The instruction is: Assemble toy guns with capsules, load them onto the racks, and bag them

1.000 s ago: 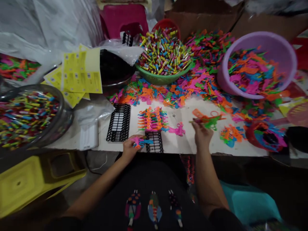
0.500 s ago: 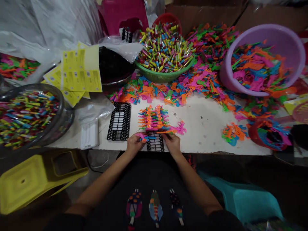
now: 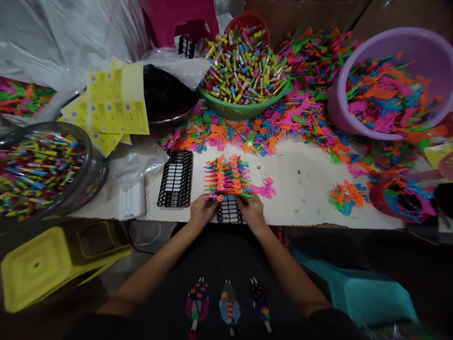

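In front of me a black plastic rack (image 3: 229,212) lies near the table's front edge. Several rows of small, bright, pistol-shaped plastic pieces (image 3: 226,174) stand in its far part; bare grid shows in the near part. My left hand (image 3: 202,212) is at the rack's left side, fingertips pinched on the end of a coloured plastic piece. At the right side my right hand (image 3: 252,211) pinches a plastic piece with green and orange on it. The fingers partly cover both pieces. Some loose pink pieces (image 3: 266,188) lie just beyond my right hand.
Another black rack (image 3: 175,179) lies to the left, beside a white box (image 3: 132,200). A green basin (image 3: 244,111) and a grey tub (image 3: 94,160) hold small colourful tubes. Loose plastic pieces surround a purple bucket (image 3: 336,101). Yellow label sheets (image 3: 116,101) lie back left.
Both hands have shifted slightly and come closer to the rack's front row. The orange piece near my right fingers has moved down to the rack, and the coloured pieces now line up across it.
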The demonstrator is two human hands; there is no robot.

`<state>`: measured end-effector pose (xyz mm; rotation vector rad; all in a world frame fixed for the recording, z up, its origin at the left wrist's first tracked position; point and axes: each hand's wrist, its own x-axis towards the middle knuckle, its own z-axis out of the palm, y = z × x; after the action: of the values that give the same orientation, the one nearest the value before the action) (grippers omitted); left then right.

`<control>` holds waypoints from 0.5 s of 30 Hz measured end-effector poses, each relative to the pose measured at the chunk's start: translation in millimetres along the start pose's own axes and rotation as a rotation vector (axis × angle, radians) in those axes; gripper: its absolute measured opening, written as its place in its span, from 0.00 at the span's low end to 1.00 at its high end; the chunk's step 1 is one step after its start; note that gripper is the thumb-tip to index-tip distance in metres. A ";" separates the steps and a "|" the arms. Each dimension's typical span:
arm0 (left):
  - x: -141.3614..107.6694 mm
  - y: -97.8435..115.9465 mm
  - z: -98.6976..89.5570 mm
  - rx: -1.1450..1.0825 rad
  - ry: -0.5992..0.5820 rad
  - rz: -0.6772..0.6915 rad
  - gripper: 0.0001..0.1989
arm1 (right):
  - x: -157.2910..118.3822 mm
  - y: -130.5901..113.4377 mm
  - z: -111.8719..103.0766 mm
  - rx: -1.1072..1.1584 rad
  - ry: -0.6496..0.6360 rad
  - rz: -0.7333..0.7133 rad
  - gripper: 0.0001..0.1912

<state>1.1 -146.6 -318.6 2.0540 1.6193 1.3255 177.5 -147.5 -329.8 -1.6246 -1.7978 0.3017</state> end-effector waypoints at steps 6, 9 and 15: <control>-5.0 4.1 3.9 0.056 -0.023 -0.124 0.10 | 3.1 -0.7 -5.3 0.037 -0.094 0.037 0.11; -6.3 2.3 3.9 0.117 -0.063 -0.099 0.11 | 5.8 -0.3 -6.6 0.027 -0.133 0.036 0.11; -3.3 -4.7 3.7 0.169 -0.116 -0.012 0.14 | 5.4 -0.5 -4.9 0.086 -0.153 0.100 0.09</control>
<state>0.7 -146.4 -325.4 2.1675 1.7416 1.0769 180.2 -143.8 -324.1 -1.6716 -1.7924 0.5552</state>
